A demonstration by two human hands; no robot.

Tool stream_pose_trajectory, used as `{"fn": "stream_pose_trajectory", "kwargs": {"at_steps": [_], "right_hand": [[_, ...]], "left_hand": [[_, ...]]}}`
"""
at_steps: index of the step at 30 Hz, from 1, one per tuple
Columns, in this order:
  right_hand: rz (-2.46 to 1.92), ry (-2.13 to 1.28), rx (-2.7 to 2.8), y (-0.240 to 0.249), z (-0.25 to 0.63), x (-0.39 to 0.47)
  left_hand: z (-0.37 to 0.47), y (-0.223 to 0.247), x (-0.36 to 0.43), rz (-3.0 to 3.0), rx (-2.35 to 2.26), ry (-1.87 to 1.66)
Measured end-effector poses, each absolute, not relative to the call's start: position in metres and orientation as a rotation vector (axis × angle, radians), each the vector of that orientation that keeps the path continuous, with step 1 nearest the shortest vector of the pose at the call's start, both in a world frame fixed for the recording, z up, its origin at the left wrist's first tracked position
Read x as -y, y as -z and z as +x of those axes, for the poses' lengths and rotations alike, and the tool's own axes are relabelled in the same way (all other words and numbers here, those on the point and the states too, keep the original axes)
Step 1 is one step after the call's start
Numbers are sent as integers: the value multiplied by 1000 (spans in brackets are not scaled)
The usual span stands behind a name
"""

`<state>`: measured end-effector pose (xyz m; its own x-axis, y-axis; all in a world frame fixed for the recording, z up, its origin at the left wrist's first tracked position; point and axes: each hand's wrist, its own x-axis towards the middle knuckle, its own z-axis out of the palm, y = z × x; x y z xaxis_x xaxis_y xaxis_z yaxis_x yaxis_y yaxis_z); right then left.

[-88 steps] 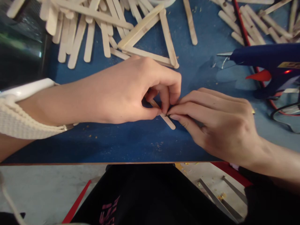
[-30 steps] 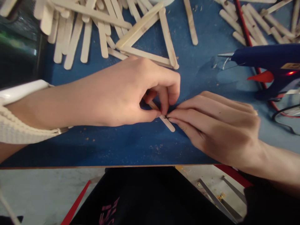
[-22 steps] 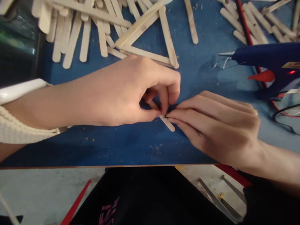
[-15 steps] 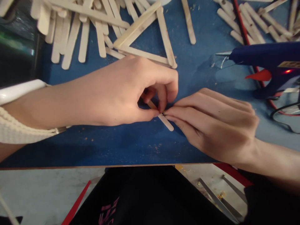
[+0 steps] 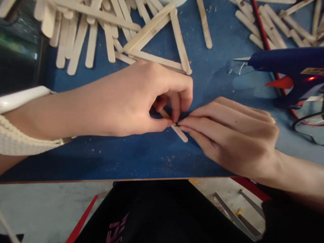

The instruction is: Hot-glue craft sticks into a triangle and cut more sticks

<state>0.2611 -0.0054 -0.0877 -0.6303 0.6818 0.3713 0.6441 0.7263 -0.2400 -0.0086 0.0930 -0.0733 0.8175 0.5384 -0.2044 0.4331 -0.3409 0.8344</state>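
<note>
A small wooden stick lies slanted on the blue table, partly under my fingertips. My left hand arches over it, thumb and forefinger pinched at its middle; a small dark thing shows between the fingertips of both hands, too small to name. From the right, my right hand reaches in with thumb and fingers pressed together at the same spot. Just above my left hand rests a triangular frame of sticks.
Many loose sticks pile up at the back left, and more sticks at the back right. A blue glue gun with a lit red light lies at the right, near a cable. A single stick lies at the back.
</note>
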Motion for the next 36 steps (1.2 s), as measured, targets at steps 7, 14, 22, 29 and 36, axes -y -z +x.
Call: {"fn": "stream_pose_trajectory", "kwargs": {"at_steps": [7, 14, 22, 29, 36], "right_hand": [[-1154, -171, 2538, 77, 266, 8], [-1119, -171, 2523, 76, 269, 7], [-1098, -164, 2563, 75, 268, 9], [-1100, -120, 2585, 76, 270, 9], [-1101, -150, 2598, 75, 271, 9]], "left_hand": [[-8, 75, -93, 1999, -702, -152], [-8, 75, -93, 1967, -721, -168], [-7, 73, -93, 1960, -739, -147], [-5, 74, -94, 1980, -721, -172], [-8, 74, -93, 1984, -702, -161]]}}
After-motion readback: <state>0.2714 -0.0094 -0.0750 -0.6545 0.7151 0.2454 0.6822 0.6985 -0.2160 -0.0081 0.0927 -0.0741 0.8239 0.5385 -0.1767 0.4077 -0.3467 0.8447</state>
